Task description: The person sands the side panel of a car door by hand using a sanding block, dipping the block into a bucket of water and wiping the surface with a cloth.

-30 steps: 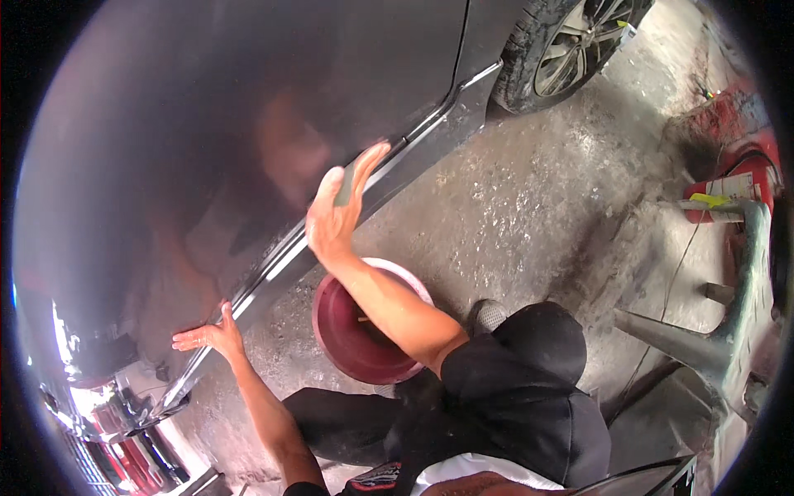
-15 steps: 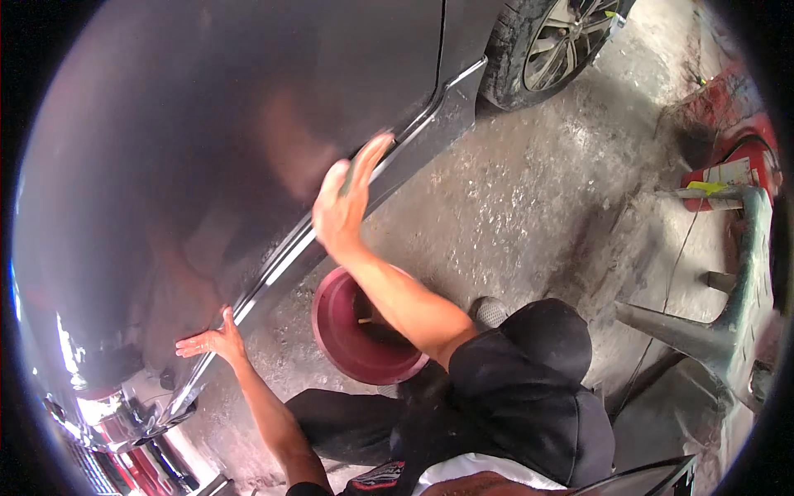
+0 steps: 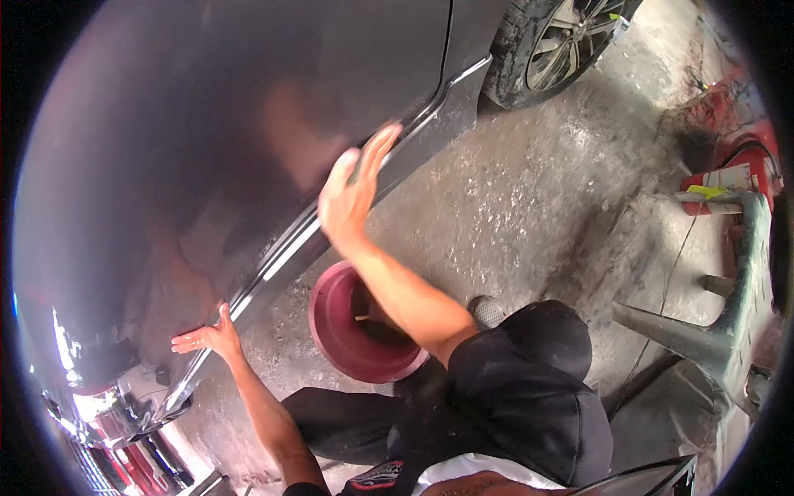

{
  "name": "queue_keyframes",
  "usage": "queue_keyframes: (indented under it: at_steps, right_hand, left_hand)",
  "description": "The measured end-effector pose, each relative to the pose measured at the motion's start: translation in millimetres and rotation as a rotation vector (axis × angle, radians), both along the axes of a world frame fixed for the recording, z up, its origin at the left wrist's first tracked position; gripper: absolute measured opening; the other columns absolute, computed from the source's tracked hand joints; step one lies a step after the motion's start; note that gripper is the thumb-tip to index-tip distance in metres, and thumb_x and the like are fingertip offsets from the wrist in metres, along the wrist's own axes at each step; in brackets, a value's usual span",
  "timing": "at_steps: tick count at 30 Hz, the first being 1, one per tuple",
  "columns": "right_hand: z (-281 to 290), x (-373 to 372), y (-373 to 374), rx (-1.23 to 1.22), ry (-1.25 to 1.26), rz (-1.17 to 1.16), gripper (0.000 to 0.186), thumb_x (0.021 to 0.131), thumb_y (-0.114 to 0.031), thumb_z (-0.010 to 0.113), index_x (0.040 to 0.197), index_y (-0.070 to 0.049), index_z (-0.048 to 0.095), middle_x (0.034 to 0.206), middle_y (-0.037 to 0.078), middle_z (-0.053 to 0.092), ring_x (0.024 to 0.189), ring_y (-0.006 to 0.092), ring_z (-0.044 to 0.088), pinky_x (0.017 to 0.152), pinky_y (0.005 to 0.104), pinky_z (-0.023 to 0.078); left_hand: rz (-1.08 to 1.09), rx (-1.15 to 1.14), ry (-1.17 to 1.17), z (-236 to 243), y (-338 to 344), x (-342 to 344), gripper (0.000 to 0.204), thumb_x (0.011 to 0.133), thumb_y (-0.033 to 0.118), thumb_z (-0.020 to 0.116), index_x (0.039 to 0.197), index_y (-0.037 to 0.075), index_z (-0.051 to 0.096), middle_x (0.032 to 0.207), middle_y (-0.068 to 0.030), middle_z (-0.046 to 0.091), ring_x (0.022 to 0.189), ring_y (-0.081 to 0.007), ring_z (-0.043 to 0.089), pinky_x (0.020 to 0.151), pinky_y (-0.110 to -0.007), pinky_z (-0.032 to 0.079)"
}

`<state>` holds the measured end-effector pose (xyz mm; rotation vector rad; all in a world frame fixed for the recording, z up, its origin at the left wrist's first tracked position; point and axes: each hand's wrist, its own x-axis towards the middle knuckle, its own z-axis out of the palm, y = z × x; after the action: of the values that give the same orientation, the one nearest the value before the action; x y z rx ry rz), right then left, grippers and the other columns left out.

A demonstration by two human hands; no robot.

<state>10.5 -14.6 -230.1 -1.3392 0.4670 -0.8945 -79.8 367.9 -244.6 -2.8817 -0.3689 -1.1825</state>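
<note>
A dark, glossy car door panel (image 3: 207, 107) fills the left and upper part of the view, with a bright trim strip (image 3: 289, 250) along its lower edge. My left hand (image 3: 218, 335) rests at the lower left end of this strip, fingers outstretched and thumb apart. Further up the strip, my right hand (image 3: 347, 198) lies along the panel's edge. Its fingers are extended, the thumb stands away from them, and no held object shows. What lies beneath its palm is hidden. Both hands are mirrored faintly in the paint.
Below my right forearm stands a dark red bucket (image 3: 324, 335) on the rough concrete floor (image 3: 513, 190). A car wheel (image 3: 571, 50) is at the top right. A worn plastic chair (image 3: 732, 322) lies at the right, near a red fire extinguisher (image 3: 719, 178).
My right hand has slid slightly up and to the right along the door's edge. My left hand has barely shifted, staying on the strip.
</note>
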Motion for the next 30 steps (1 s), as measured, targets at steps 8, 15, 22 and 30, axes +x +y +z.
queue_keyframes:
  at_steps: [8, 15, 22, 30]
  right_hand:
    - [14.3, 24.3, -34.2, 0.035, -0.007, -0.089, 0.075, 0.106, -0.039, 0.026, 0.149, 0.013, -0.006, 0.158, 0.029, -0.012, 0.15, 0.0354, -0.008, 0.122, 0.0433, -0.002]
    - [-12.6, -17.2, 73.8, -0.287, -0.132, 0.124, 0.078, 0.102, -0.025, 0.034, 0.144, 0.017, -0.016, 0.155, 0.035, -0.02, 0.147, 0.0429, -0.016, 0.12, 0.0485, -0.005]
    - [25.0, 7.9, 22.3, 0.503, -0.07, 0.162, 0.087, 0.104, -0.055, 0.026, 0.15, 0.003, -0.02, 0.161, 0.023, 0.0, 0.148, 0.0284, 0.014, 0.122, 0.0345, 0.012]
    - [6.4, -122.5, 197.8, -0.006, 0.211, 0.975, 0.074, 0.103, -0.042, 0.035, 0.154, 0.004, 0.005, 0.144, 0.029, 0.037, 0.134, 0.0342, 0.038, 0.109, 0.0377, 0.03]
  left_hand:
    - [-0.045, 0.053, -0.011, -5.0, 5.4, -0.6, 0.15, 0.07, 0.07, 0.073, 0.139, -0.017, -0.027, 0.146, -0.0428, -0.029, 0.136, -0.0569, -0.029, 0.108, -0.069, -0.015]
    - [0.004, 0.026, 0.012, -2.9, 4.2, -17.6, 0.137, 0.079, 0.064, 0.069, 0.143, -0.015, -0.022, 0.147, -0.0441, -0.025, 0.14, -0.0528, -0.026, 0.113, -0.061, -0.012]
    - [-0.018, -0.061, 0.084, 2.9, -27.6, -17.1, 0.125, 0.082, 0.048, 0.075, 0.142, -0.022, -0.01, 0.143, -0.0511, -0.019, 0.138, -0.0615, -0.019, 0.115, -0.062, 0.002]
    - [-0.087, -0.932, 0.349, 55.4, -75.8, -90.7, 0.065, 0.096, 0.041, 0.06, 0.14, -0.005, 0.044, 0.143, -0.0295, 0.045, 0.126, -0.0425, 0.052, 0.103, -0.044, 0.044]
